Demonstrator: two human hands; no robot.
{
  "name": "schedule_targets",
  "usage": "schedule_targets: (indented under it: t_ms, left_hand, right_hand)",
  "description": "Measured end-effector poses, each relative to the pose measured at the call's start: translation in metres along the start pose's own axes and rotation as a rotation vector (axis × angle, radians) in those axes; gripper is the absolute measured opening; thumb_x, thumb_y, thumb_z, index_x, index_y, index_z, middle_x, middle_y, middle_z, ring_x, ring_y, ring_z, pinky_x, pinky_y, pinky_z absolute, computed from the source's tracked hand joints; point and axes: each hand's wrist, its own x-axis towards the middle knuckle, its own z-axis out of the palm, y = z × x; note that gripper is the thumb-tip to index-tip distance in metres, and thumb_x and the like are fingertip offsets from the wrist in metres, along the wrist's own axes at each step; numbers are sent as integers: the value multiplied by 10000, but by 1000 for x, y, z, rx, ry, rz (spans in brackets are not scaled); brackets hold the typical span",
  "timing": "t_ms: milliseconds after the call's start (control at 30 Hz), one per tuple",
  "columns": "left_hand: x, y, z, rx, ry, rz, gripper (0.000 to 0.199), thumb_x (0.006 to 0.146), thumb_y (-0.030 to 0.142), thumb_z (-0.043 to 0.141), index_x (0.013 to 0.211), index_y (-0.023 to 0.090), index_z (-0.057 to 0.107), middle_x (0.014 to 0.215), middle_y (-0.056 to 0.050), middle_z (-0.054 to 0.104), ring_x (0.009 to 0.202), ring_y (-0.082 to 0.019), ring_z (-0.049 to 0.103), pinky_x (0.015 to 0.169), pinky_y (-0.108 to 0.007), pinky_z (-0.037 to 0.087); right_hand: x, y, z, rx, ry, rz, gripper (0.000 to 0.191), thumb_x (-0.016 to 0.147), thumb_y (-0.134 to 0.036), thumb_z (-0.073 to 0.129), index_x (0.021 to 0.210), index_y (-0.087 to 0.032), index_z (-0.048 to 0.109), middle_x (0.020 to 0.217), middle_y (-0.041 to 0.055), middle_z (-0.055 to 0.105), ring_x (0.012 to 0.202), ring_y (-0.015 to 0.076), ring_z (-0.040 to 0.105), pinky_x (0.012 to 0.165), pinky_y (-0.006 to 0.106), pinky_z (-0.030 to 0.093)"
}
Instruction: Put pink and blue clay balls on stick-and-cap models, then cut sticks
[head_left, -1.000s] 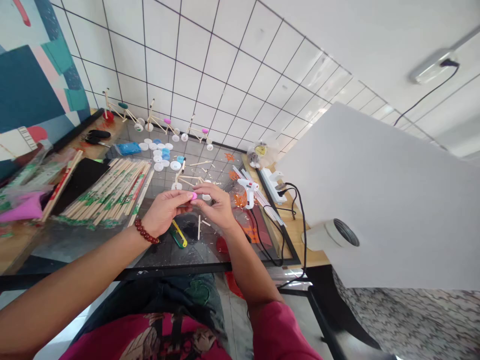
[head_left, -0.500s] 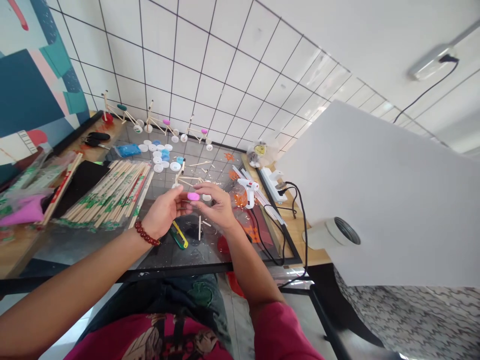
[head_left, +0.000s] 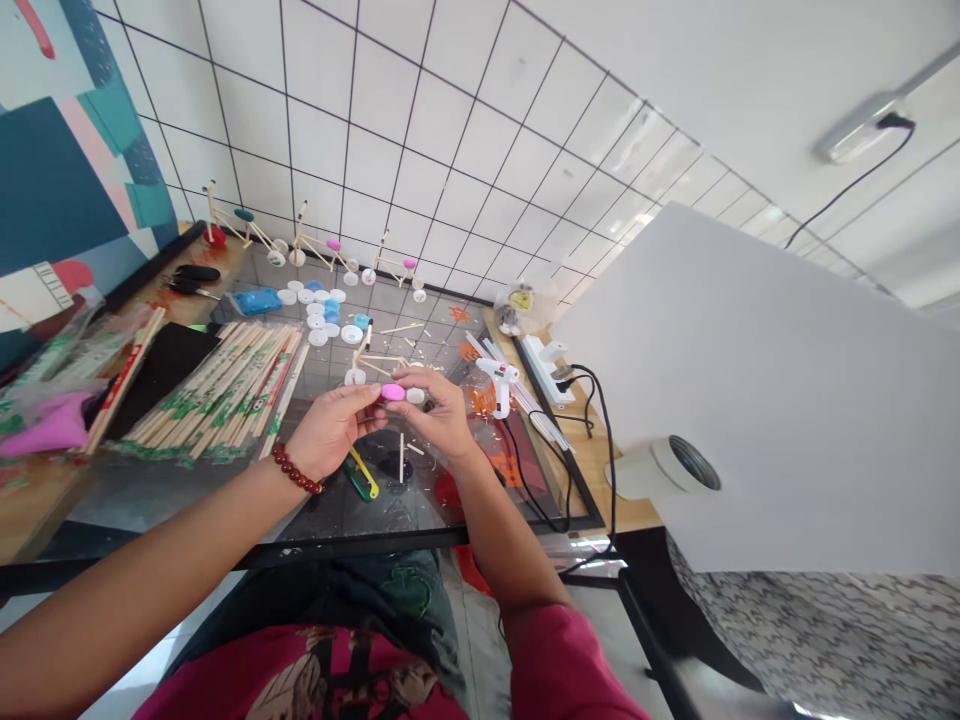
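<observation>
A small pink oval lump, clay-like in look (head_left: 393, 392), is pinched between the fingertips of my left hand (head_left: 330, 428) and my right hand (head_left: 442, 418). Both hands are closed round its ends, above the glass tabletop. Just behind the fingers stands a small stick-built bicycle model (head_left: 375, 360) with white caps as wheels; my hands hide part of it. A green and yellow utility knife (head_left: 363, 476) lies below my left hand. Short cut sticks (head_left: 401, 458) lie on the glass between my wrists.
Three finished-looking bicycle models, one with a pink seat (head_left: 409, 264), line the tiled wall. Loose bottle caps (head_left: 324, 322) and a bag of chopsticks (head_left: 217, 395) lie at left. A white glue gun (head_left: 498, 385), its cord and a power strip (head_left: 547, 370) occupy the right.
The pink lump has shifted slightly right and shows a longer oval side. My left hand has moved slightly right, its thumb now against the lump's left end.
</observation>
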Motion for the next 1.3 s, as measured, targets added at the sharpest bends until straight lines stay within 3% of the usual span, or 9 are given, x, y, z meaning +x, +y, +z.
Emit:
schedule_targets:
  t_ms: [300, 433, 700, 900, 1100, 1300]
  left_hand:
    - [2, 0, 0, -4, 34, -29, 354, 557, 337, 958, 780, 126, 784, 713, -35, 727, 613, -99, 629, 620, -218, 550]
    - [1, 0, 1, -7, 10, -19, 381, 592, 413, 939, 793, 131, 780, 721, -31, 722, 616, -100, 623, 629, -229, 549]
    - [-4, 4, 5, 65, 13, 126, 438, 516, 282, 965, 915, 187, 811, 821, -17, 756, 653, -106, 626, 673, -258, 529]
    - [-2, 2, 4, 149, 53, 183, 386, 512, 350, 966, 820, 169, 819, 743, -29, 747, 641, -120, 609, 665, -276, 517]
    - [0, 1, 3, 103, 93, 160, 395, 496, 330, 976, 820, 169, 818, 775, -31, 762, 657, -113, 625, 667, -259, 524]
    - [-2, 2, 4, 62, 32, 141, 421, 542, 286, 965, 923, 179, 823, 910, -50, 790, 755, -127, 671, 718, -250, 550]
  right_hand:
    - [0, 0, 2, -25, -15, 27, 218, 849, -435, 770, 951, -247, 734, 1006, 54, 781, 989, 199, 724, 985, 381, 545]
    - [1, -1, 1, 23, -44, 69, 234, 889, -468, 718, 956, -247, 750, 973, 49, 787, 968, 196, 725, 969, 376, 544]
    - [-1, 5, 4, 78, -51, 169, 371, 938, -571, 595, 921, -258, 793, 924, 37, 795, 888, 193, 730, 879, 350, 558]
    - [0, 1, 0, 94, -92, 198, 592, 932, -712, 470, 829, -219, 781, 855, 47, 781, 850, 191, 723, 850, 337, 563]
    - [0, -2, -2, 83, -70, 239, 400, 916, -576, 618, 975, -204, 752, 908, 37, 777, 843, 163, 711, 826, 296, 565]
    - [-1, -5, 2, -3, -11, 116, 203, 899, -377, 682, 1018, -219, 724, 924, 36, 767, 848, 158, 698, 853, 320, 566]
